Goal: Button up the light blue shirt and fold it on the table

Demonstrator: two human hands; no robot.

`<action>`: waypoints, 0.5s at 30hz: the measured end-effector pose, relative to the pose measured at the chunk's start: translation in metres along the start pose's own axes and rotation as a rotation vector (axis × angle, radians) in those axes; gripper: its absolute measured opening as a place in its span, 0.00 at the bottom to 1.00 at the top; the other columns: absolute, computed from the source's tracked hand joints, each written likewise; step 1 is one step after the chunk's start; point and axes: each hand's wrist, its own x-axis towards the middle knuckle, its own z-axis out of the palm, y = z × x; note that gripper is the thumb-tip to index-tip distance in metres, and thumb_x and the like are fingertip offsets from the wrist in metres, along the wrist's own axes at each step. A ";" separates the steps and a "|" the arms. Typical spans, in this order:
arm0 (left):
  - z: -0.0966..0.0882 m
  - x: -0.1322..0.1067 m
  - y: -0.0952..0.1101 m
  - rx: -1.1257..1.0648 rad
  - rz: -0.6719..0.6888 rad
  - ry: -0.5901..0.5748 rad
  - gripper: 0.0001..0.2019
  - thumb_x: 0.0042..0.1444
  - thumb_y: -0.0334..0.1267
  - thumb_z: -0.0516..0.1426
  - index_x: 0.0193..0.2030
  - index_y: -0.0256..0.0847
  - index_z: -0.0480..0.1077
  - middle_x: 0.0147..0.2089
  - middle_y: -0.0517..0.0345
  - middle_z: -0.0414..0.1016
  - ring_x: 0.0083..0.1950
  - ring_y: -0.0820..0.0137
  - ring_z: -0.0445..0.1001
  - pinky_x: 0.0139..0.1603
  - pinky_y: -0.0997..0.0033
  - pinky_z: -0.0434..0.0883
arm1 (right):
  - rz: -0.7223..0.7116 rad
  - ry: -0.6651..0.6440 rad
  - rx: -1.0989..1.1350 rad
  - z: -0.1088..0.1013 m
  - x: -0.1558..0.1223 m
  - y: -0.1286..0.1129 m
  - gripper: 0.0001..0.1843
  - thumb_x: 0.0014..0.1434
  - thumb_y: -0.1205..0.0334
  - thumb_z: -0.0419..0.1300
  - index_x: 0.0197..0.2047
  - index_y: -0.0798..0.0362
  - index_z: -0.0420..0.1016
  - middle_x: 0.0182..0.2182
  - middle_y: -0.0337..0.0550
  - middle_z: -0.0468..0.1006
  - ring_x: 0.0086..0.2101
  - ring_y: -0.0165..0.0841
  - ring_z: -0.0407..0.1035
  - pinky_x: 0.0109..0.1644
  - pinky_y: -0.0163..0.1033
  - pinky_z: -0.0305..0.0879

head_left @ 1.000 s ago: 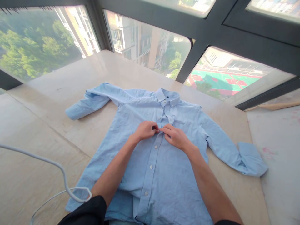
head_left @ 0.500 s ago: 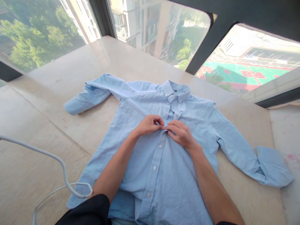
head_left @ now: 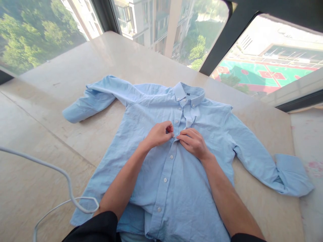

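A light blue button-down shirt (head_left: 141,134) lies spread front up, collar away from me and both sleeves out to the sides. My left hand (head_left: 161,133) is closed in a pinch at the middle of its front opening; what sits between the fingertips is too small to make out clearly. Just to the right, my right hand (head_left: 193,143) pinches the edge of the front placket (head_left: 174,148). A small gap separates the two sets of fingertips. Below them, several white buttons (head_left: 165,180) run down the placket. Above, the placket edges lie apart near the collar (head_left: 196,98).
Beneath the shirt is a pale marble-like surface (head_left: 37,141) with a seam on the left. A white cable (head_left: 50,163) loops in from the left, beside my left forearm. Windows with dark frames (head_left: 219,40) border the far side. Pale patterned fabric (head_left: 309,141) lies at right.
My left fingertips have drawn slightly left, away from my right fingertips. My right hand keeps its pinch on the placket. The whole view has shifted a little.
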 end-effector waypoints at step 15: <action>-0.004 -0.014 -0.003 0.004 0.050 -0.138 0.12 0.53 0.31 0.58 0.45 0.43 0.75 0.38 0.62 0.81 0.33 0.74 0.75 0.37 0.75 0.69 | 0.024 -0.009 0.029 -0.001 0.000 0.000 0.11 0.65 0.70 0.56 0.40 0.48 0.80 0.34 0.44 0.78 0.36 0.35 0.71 0.43 0.43 0.68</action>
